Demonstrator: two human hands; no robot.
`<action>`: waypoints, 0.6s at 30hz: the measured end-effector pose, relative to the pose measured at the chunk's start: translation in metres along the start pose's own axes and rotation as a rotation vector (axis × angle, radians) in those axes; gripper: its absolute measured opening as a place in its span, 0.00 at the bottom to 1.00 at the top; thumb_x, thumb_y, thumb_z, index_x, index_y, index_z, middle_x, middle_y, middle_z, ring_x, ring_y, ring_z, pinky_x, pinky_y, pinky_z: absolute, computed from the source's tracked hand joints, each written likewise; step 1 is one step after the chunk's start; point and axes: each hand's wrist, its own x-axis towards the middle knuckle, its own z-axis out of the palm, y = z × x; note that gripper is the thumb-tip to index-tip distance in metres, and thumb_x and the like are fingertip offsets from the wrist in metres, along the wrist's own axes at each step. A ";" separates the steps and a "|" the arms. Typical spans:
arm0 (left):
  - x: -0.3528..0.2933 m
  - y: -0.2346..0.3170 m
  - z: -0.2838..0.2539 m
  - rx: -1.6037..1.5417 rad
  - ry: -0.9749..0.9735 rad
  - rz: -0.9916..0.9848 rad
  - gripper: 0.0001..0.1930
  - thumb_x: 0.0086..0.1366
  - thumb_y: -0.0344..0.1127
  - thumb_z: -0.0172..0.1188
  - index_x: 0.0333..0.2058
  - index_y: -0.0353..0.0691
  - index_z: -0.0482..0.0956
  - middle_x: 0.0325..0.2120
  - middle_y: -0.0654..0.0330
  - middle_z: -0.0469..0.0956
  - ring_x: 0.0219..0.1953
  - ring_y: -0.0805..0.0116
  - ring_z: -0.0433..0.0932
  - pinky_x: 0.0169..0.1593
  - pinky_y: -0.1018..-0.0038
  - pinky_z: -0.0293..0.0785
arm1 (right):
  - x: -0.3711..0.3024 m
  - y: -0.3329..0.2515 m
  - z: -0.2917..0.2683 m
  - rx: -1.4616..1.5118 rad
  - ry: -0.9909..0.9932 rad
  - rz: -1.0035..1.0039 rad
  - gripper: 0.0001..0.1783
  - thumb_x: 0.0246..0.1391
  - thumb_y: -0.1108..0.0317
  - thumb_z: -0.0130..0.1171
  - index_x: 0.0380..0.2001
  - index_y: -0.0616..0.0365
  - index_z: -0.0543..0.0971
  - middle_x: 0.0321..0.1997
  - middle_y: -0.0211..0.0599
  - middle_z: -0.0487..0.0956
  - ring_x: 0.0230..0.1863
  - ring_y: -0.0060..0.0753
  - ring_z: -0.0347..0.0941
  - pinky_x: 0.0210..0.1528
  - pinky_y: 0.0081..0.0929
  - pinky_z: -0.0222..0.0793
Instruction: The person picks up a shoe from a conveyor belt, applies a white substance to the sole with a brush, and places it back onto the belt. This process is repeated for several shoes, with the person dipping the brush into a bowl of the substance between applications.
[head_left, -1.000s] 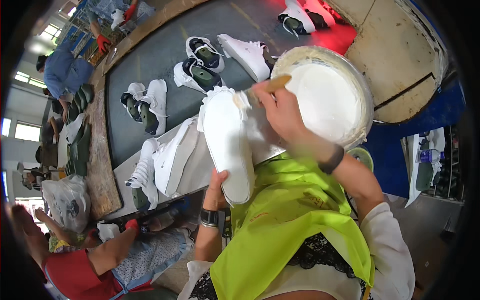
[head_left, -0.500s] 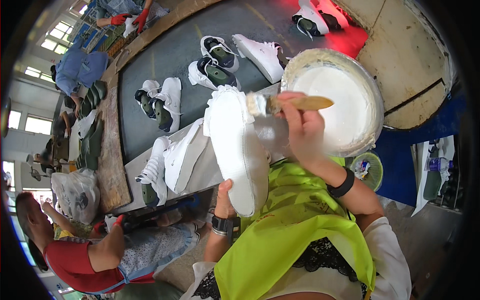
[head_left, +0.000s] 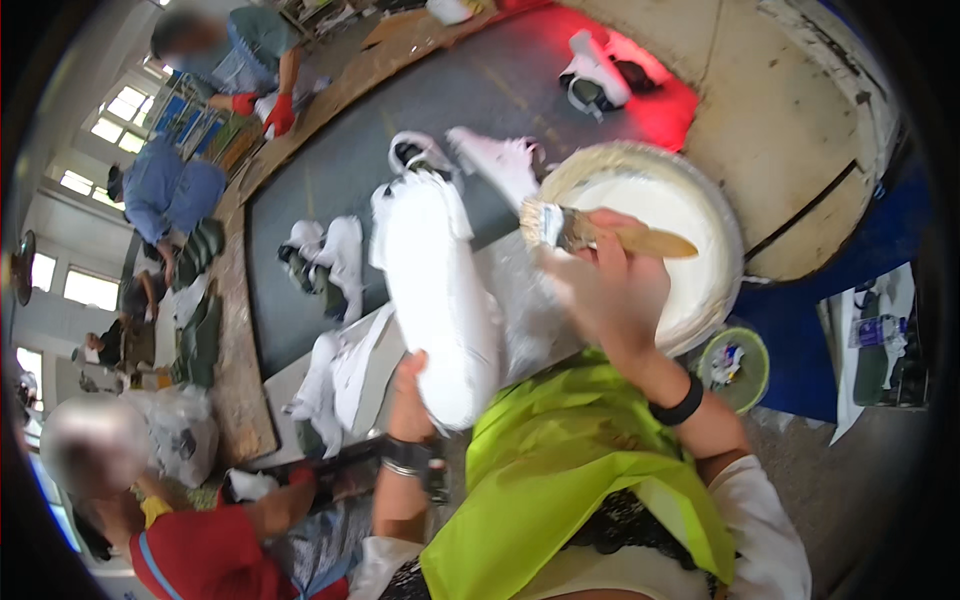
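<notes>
Gripping a long white shoe (head_left: 440,300), sole up: your left hand (head_left: 408,396); your right hand (head_left: 622,290) grasps a flat, wooden-handled brush (head_left: 572,229).

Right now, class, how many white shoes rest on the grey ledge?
2: one shoe near the left end of the ledge, another shoe just right of it. The held shoe, in the left hand, might hide more.

Held shoe (head_left: 440,310): in left hand (head_left: 408,395), left of brush (head_left: 640,238)
Brush: in right hand (head_left: 615,290), handle before basin (head_left: 575,175)
Basin: right of held shoe, beyond bin (head_left: 750,385)
Bin: right of apron (head_left: 590,440)
Ledge (head_left: 286,385): beyond apron, two shoes (head_left: 315,390) on it, left of held shoe
Belt (head_left: 340,170): beyond ledge, more shoes (head_left: 345,265) on it
Board (head_left: 238,370): along belt's left edge
Bag (head_left: 175,430): left of board's near end
</notes>
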 end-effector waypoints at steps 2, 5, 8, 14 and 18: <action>0.061 0.043 0.032 0.030 -0.110 -0.100 0.30 0.65 0.42 0.52 0.60 0.30 0.61 0.54 0.48 0.71 0.54 0.55 0.74 0.58 0.60 0.71 | 0.020 -0.004 -0.031 -0.618 0.007 -0.427 0.11 0.60 0.70 0.53 0.44 0.64 0.74 0.43 0.34 0.76 0.41 0.22 0.74 0.44 0.22 0.73; 0.180 0.079 0.116 0.121 -0.226 -0.191 0.23 0.67 0.40 0.53 0.55 0.32 0.67 0.50 0.52 0.75 0.49 0.63 0.78 0.52 0.67 0.77 | 0.034 -0.005 -0.062 -0.149 0.061 -0.345 0.12 0.62 0.70 0.51 0.45 0.66 0.73 0.46 0.36 0.75 0.44 0.24 0.74 0.44 0.24 0.74; 0.320 0.077 0.167 0.246 -0.371 -0.114 0.24 0.65 0.42 0.56 0.55 0.35 0.67 0.47 0.55 0.77 0.47 0.62 0.78 0.53 0.65 0.75 | 0.053 0.013 -0.081 -0.082 0.086 -0.032 0.13 0.65 0.69 0.48 0.47 0.68 0.72 0.48 0.39 0.74 0.46 0.26 0.74 0.45 0.25 0.75; 0.548 -0.061 0.209 1.385 0.189 0.138 0.56 0.50 0.68 0.61 0.64 0.29 0.51 0.64 0.36 0.51 0.64 0.38 0.57 0.64 0.51 0.56 | 0.084 0.031 -0.107 -0.280 0.206 -0.024 0.14 0.66 0.69 0.46 0.47 0.69 0.71 0.49 0.42 0.73 0.46 0.27 0.74 0.45 0.28 0.78; 0.565 -0.069 0.234 1.510 0.343 0.173 0.68 0.43 0.72 0.62 0.67 0.29 0.37 0.65 0.28 0.40 0.66 0.23 0.39 0.63 0.38 0.43 | 0.090 0.034 -0.115 -0.320 0.244 0.037 0.14 0.66 0.69 0.46 0.48 0.69 0.71 0.50 0.42 0.73 0.47 0.28 0.73 0.45 0.30 0.78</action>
